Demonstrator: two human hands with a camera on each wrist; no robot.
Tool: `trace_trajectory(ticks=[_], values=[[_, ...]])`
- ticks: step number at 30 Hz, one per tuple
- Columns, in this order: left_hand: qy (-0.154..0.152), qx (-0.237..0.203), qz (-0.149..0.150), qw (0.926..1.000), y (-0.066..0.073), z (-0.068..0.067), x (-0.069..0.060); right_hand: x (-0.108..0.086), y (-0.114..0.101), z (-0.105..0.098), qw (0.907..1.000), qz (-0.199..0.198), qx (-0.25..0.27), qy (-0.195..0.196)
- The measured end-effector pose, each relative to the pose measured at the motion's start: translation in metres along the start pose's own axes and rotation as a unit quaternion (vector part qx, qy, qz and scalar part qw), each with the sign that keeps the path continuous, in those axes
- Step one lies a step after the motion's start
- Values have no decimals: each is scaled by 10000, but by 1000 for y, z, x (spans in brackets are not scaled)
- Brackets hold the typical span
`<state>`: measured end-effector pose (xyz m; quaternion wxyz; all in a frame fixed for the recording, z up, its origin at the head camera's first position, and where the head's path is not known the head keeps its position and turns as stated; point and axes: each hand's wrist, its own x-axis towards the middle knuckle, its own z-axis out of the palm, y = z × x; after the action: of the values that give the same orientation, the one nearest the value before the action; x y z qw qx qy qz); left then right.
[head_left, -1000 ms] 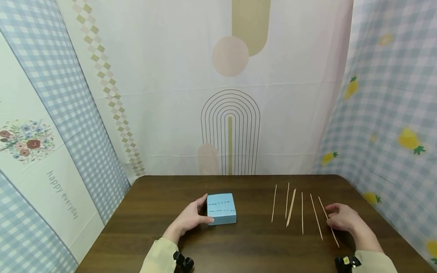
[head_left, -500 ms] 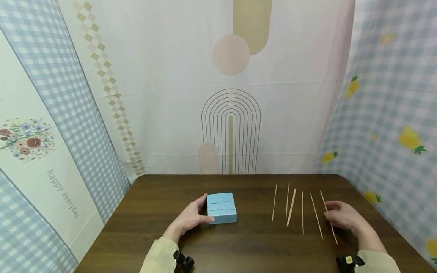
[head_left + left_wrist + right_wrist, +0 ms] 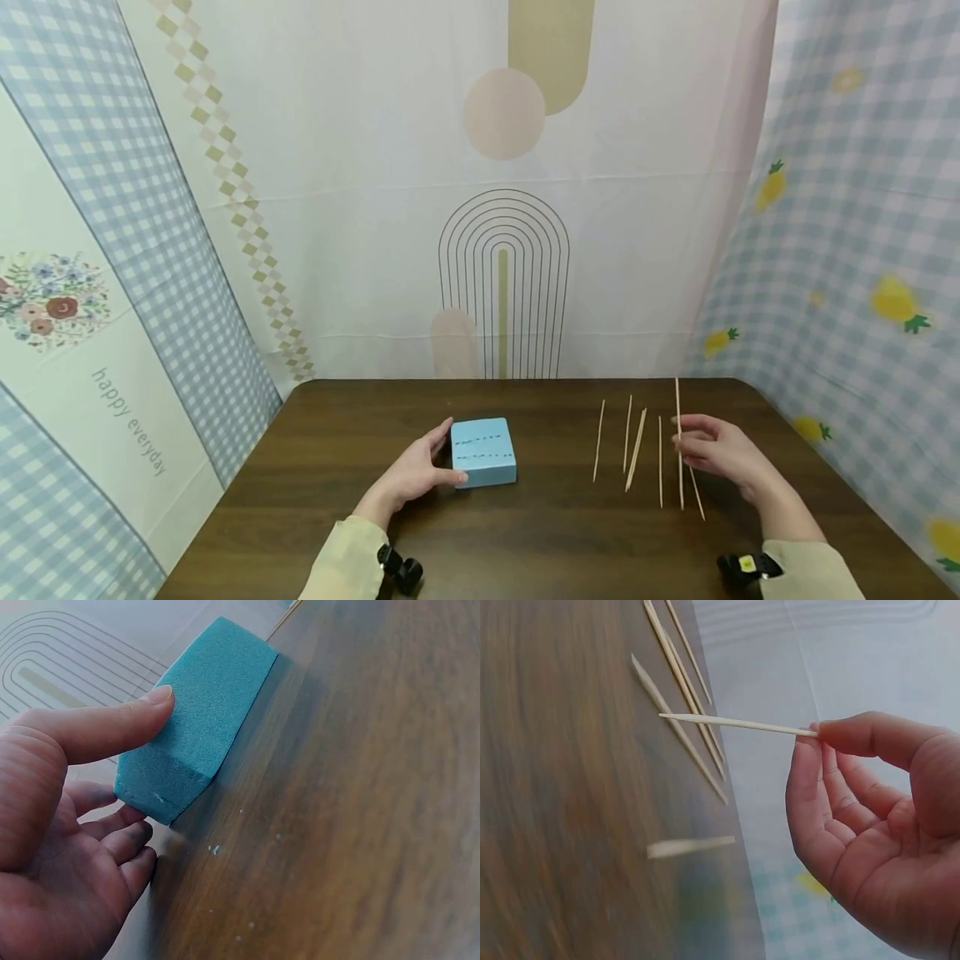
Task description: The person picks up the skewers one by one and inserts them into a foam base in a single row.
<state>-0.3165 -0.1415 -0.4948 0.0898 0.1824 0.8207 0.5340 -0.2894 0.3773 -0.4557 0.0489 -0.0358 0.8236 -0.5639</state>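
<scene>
A light blue foam block [image 3: 480, 435] with two rows of small dark marks on top sits on the table. My left hand [image 3: 411, 478] holds it by its left end, thumb on the near face. In the left wrist view the thumb [image 3: 124, 729] presses the foam's side, with fingertips at its end. Over to the right, my right hand [image 3: 726, 455] pinches a thin wooden skewer [image 3: 678, 404] between thumb and fingertips. The right wrist view shows this pointed skewer [image 3: 739, 723] raised off the tabletop. Several more skewers [image 3: 661, 463] lie roughly side by side left of that hand.
The dark brown wooden table [image 3: 555, 542] has rounded far corners. Hanging cloths [image 3: 360, 250] stand behind it and along both sides. Tiny pale crumbs [image 3: 214, 850] lie near the block in the left wrist view.
My right hand has lifted the rightmost skewer and carried it left and away from me, above the neighbouring skewer. The left hand stays on the foam block.
</scene>
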Motion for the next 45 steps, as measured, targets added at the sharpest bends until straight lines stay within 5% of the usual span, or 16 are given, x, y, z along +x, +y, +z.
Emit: trace_trajectory(ticks=[18,30,45], values=[[74,153,72,9998,-1,0,1,19,-52,82,9928,-733,941,78],[-27,284,219,9994,-2,-1,3,45,-86,158,9710,-1578,1781,-228],[-57,364,220,9991,-1,1,5,56,-106,212,9602,-1767,2157,-169]])
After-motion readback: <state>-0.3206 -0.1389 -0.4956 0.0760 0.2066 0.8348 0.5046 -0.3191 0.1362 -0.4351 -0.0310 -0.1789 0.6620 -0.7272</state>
